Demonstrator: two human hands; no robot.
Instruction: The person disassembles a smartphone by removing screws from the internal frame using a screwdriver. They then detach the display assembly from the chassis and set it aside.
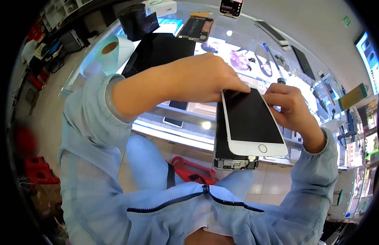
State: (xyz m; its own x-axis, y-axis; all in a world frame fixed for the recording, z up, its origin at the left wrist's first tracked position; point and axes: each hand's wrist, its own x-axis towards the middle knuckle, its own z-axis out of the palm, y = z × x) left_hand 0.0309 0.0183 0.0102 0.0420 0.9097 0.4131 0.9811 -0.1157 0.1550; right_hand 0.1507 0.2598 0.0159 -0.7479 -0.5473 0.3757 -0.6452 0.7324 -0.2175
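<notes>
A white-framed phone screen with dark glass and a round button lies tilted over an opened phone body, whose inner metal parts show at the near end. My left hand reaches across from the left, its fingers closed on the screen's far edge. At the far right edge of the screen, my right hand has its fingers curled and pinched against it. The screen covers most of the body beneath, and the undersides of both hands' grips are hidden.
Beyond my left forearm lie a black mat and a pale roll of film. A dismantled phone, a lit phone and a white phone rest on the glass counter. A screwdriver lies near my right hand.
</notes>
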